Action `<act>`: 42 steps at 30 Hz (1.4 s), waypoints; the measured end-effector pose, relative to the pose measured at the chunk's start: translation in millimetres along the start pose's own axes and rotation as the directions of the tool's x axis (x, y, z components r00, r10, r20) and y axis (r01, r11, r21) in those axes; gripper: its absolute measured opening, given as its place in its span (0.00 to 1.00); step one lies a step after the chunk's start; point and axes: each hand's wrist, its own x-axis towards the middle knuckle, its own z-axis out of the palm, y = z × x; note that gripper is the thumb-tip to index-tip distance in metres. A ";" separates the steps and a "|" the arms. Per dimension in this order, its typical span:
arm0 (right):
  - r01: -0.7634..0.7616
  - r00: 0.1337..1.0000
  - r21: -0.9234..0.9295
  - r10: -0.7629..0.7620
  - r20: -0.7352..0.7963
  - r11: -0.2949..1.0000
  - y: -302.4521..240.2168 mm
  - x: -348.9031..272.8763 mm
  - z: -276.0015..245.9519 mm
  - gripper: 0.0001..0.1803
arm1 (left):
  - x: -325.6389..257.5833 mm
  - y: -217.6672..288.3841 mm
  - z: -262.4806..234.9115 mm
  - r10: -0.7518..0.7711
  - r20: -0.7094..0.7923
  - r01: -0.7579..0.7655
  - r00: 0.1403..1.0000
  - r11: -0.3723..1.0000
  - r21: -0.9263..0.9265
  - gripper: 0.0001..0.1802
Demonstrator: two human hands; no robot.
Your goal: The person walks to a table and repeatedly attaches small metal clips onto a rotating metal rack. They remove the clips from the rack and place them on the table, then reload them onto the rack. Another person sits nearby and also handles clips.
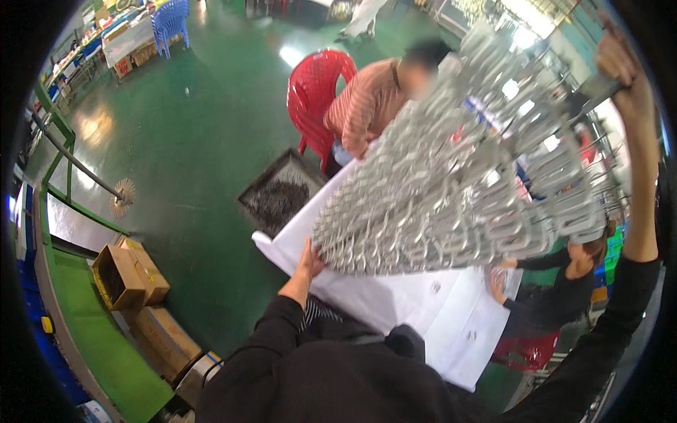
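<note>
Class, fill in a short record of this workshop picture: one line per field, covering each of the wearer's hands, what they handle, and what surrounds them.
Left hand: left hand touches the lower end of the rack of metal hooks
Right hand: right hand raised high, gripping the rack's top bar
Rack: tilted, packed with shiny metal parts
Beneath: white sheet
Nearby: person in striped shirt by a red chair; a second person at the sheet
Floor: green, with cardboard boxes

A silvery grey is shown by the metal hooks (451,190), white by the sheet (423,310), red by the chair (314,92), green by the floor (190,141).
</note>
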 end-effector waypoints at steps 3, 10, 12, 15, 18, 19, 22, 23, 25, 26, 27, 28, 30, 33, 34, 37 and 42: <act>0.068 0.974 -0.169 -0.102 -0.203 0.983 28.0 0.2 52.6 0.21 | 8.7 -17.0 -31.8 -0.071 0.037 0.073 0.997 0.996 -0.045 0.52; 0.070 0.997 -0.101 -0.066 0.037 0.992 42.6 45.5 40.4 0.20 | 14.3 -0.9 -31.1 0.000 -0.040 -0.004 0.999 0.994 -0.106 0.52; 0.051 0.999 -0.101 -0.049 0.024 0.994 45.9 39.0 38.2 0.20 | 16.2 -3.2 -21.1 0.001 -0.097 -0.011 0.995 0.995 -0.102 0.52; 0.070 0.994 -0.136 -0.081 -0.079 0.988 57.9 35.5 60.2 0.20 | 22.7 -9.7 -28.9 -0.006 -0.078 -0.004 0.997 0.992 -0.128 0.52; -0.007 0.967 -0.019 0.012 0.253 1.000 51.5 35.8 33.6 0.18 | 31.3 -15.0 -42.3 -0.037 -0.072 0.029 0.997 0.993 -0.114 0.51; 0.048 0.991 -0.029 -0.051 -0.125 0.998 62.3 31.8 71.6 0.15 | 32.8 -9.8 -50.1 -0.049 -0.171 0.046 0.984 0.999 -0.018 0.49; -0.035 0.990 -0.077 0.023 -0.141 0.996 52.8 23.9 71.8 0.17 | 31.2 25.4 -88.3 0.137 -0.439 0.091 0.888 0.883 0.460 0.44; -0.018 1.000 -0.020 0.018 -0.010 1.000 54.3 27.7 70.7 0.17 | 20.6 51.0 -109.3 0.365 -0.477 0.071 0.800 0.731 0.679 0.43; -0.005 0.991 0.085 -0.006 0.131 0.996 61.9 26.1 60.0 0.17 | -12.7 115.1 -70.5 0.912 -0.410 -0.160 -0.005 0.404 0.901 0.30; 0.006 0.983 0.139 -0.032 0.180 0.990 60.4 26.1 63.3 0.17 | -37.1 157.9 -48.1 0.921 -0.358 -0.340 -0.150 0.292 0.894 0.26; 0.002 0.982 0.108 -0.022 0.188 0.994 65.1 24.0 50.4 0.17 | -87.4 181.4 43.1 0.950 -0.205 -0.470 -0.236 0.074 0.880 0.24; 0.008 0.970 0.083 -0.028 0.242 0.997 61.4 27.4 53.2 0.16 | -134.5 206.5 108.7 0.933 -0.049 -0.629 -0.355 -0.200 0.752 0.22; 0.046 0.987 -0.107 -0.028 0.157 0.993 50.7 5.0 28.0 0.14 | -196.1 196.6 256.3 0.931 0.216 -0.769 -0.296 -0.366 0.524 0.22; 0.103 0.925 -0.061 -0.073 0.372 0.993 52.9 20.0 68.4 0.11 | -342.4 176.5 360.5 0.455 0.717 -0.493 -0.527 -0.852 0.178 0.22; 0.077 0.924 -0.068 -0.045 0.381 0.995 54.6 19.0 65.5 0.11 | -361.1 168.5 396.3 0.218 0.892 -0.440 -0.395 -0.898 0.024 0.23; 0.024 0.905 -0.075 0.010 0.425 0.997 57.1 33.5 66.9 0.12 | -385.3 139.6 472.1 -0.312 0.948 -0.404 0.068 -0.877 -0.260 0.30; 0.026 0.880 -0.123 0.036 0.473 0.992 47.4 28.1 62.7 0.13 | -358.3 125.9 508.2 -0.371 0.854 -0.509 0.366 -0.848 -0.150 0.40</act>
